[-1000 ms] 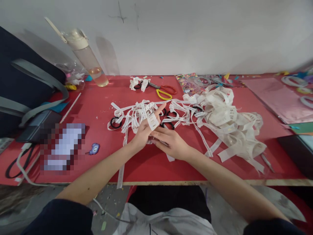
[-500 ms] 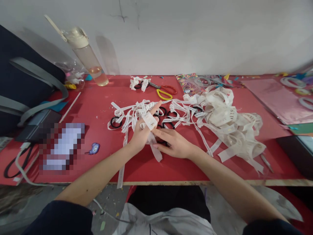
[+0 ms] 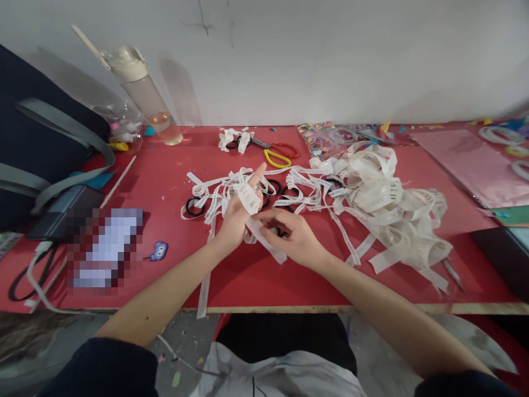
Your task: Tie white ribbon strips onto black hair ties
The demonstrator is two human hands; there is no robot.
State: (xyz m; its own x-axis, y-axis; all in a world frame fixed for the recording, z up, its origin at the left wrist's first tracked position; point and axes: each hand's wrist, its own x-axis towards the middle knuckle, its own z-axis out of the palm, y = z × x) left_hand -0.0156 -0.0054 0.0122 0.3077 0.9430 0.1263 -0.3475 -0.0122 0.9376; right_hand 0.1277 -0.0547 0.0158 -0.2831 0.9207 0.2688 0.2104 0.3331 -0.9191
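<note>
Red counter is bearing tangled ribbons. Wide ribbon is wrapping left hand, index pointing out, other fingers' grip hidden; right hand working at hanging tail, pinch unclear. Winding seemingly underway, next move likely calling for steady tension.

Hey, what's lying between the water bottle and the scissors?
In the head view, a black ring with white ribbon lies between the water bottle and the scissors, nearer the scissors.
</note>
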